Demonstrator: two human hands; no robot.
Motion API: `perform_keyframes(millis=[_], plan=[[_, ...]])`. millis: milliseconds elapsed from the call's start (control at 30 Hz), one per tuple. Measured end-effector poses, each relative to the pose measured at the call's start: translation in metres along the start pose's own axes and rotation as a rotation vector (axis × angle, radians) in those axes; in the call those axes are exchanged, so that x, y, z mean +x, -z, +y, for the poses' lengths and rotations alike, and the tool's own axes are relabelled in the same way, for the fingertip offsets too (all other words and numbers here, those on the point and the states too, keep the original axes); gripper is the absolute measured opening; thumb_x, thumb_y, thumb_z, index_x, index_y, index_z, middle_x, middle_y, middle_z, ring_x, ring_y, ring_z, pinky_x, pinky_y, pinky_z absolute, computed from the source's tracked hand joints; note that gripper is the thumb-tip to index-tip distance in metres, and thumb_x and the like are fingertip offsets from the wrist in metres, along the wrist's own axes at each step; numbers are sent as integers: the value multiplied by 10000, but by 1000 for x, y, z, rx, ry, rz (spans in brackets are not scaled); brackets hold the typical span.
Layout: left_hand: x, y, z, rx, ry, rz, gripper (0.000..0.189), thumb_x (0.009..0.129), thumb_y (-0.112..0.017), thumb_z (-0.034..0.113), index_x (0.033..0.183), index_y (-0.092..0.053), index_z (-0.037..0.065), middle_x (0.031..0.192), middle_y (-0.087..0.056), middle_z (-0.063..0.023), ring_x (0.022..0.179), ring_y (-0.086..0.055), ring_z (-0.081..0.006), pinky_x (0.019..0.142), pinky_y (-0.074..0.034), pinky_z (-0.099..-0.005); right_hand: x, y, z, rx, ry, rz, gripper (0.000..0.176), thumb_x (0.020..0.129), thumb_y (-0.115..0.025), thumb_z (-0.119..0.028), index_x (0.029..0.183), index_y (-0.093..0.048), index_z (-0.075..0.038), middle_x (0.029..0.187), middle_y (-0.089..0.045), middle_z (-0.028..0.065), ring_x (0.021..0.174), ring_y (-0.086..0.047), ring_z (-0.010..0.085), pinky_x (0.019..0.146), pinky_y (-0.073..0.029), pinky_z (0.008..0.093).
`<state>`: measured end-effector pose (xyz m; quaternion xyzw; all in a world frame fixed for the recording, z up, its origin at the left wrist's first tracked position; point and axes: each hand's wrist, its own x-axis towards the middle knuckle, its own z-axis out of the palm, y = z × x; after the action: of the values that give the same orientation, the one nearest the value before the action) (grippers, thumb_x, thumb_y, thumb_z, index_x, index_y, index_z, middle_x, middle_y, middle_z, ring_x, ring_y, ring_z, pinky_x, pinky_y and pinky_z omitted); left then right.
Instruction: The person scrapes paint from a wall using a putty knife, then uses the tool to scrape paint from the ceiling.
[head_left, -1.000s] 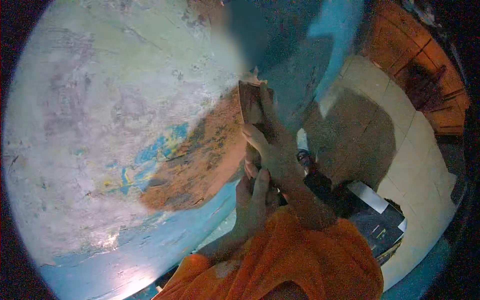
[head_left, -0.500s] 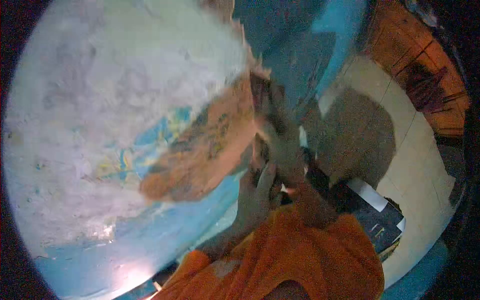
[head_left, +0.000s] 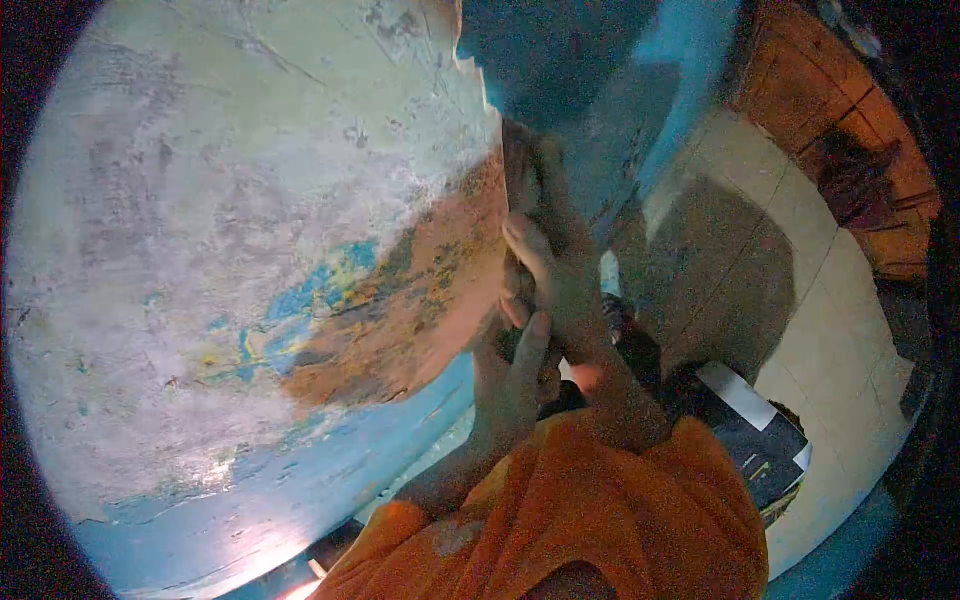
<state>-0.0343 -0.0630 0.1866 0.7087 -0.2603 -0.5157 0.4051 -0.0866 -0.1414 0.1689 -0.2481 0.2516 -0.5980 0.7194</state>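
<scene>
A wall (head_left: 200,150) with worn, pale plaster fills the left side, with brown, blue and yellow patches around its middle. My right hand (head_left: 560,270) is closed beside the wall's ragged edge (head_left: 497,105), its fingers curled in shadow along that edge. Just below it, my left hand (head_left: 520,370) is curled, its fingers close to my right wrist. A small dark patch shows between the left fingers and thumb. What either hand grips, if anything, is too dark to make out.
Beyond the edge is a dark blue surface (head_left: 560,65). Below right lie pale floor tiles (head_left: 820,290), a black item with white strips (head_left: 750,430) and brown-orange tiles (head_left: 790,90). My orange shirt (head_left: 600,500) fills the bottom.
The view has sharpened from a blur. My hands stay close together at the wall's edge, and the right fingers now show more clearly, with only a slight shift.
</scene>
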Motion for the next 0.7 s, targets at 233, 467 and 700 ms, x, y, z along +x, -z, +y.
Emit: perform_keyframes(millis=[233, 467, 700], plan=[[8, 8, 13, 186, -83, -53, 358, 855, -464, 412, 708, -476, 85, 491, -421, -12, 365, -377, -107, 329, -300, -278, 5, -8, -23, -162, 60, -11, 603, 829, -497, -199, 1355, -211, -125, 561, -501, 12, 353, -427, 89, 323, -356, 234], [-12, -3, -8, 194, -97, -7, 274, 881, -466, 297, 733, -468, 67, 500, -422, -12, 385, -385, -110, 341, -297, -273, 14, 5, -22, 172, -28, -131, 571, 840, -512, -229, 1332, -263, -83, 851, -588, 84, 565, -520, 95, 508, -442, 226], [-22, -7, -1, -166, 6, 41, 212, 854, -521, 224, 886, -440, 30, 621, -491, -18, 456, -421, -67, 396, -328, -214, 5, 15, 22, -292, 127, 103, 458, 835, -530, -209, 1250, -389, -76, 1134, -508, 126, 767, -521, 88, 640, -445, 208]])
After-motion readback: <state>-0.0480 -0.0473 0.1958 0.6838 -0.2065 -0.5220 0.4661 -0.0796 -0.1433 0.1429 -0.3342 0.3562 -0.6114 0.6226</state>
